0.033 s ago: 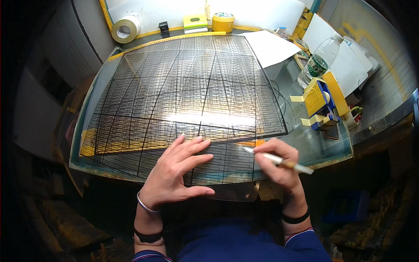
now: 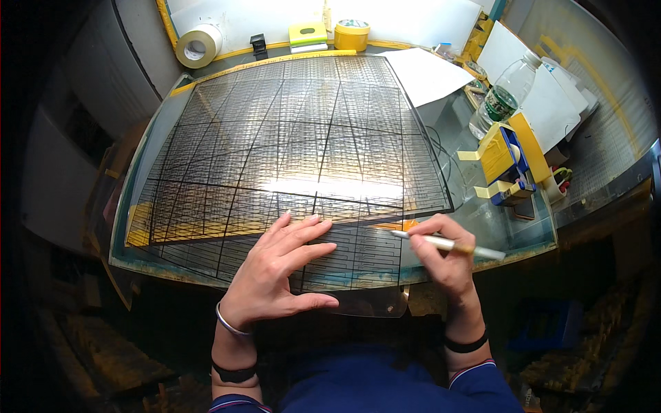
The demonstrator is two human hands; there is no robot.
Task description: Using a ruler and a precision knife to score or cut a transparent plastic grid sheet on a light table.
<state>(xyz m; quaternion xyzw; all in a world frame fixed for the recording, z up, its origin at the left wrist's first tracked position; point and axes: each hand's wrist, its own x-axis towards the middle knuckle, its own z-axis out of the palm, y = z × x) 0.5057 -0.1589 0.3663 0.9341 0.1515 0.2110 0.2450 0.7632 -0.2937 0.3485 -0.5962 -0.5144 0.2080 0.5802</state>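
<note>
A large see-through film (image 2: 275,148) printed with a dense black grid covers the glass tabletop, and its lower part overlaps a second sheet with similar dark lines (image 2: 372,253). My left hand (image 2: 282,265) lies flat on the sheets near the front edge, fingers spread and holding nothing. In my right hand (image 2: 446,255), a slim white pen (image 2: 441,242) is pinched between thumb and fingers. Its pale tip points left, close to the film's lower edge; whether it touches the surface I cannot tell. An orange strip (image 2: 406,225) shows just beyond the tip.
At the right stand a yellow-and-blue tape dispenser (image 2: 506,158) and a clear plastic bottle (image 2: 513,89). White paper (image 2: 427,72) lies at the back right. Along the back edge are a tape roll (image 2: 198,47), a black clip (image 2: 258,45) and a yellow tub (image 2: 352,34).
My right hand has shifted slightly to the right, taking the pen with it; the pen tip has moved right too. My left hand and the sheets stay where they were.
</note>
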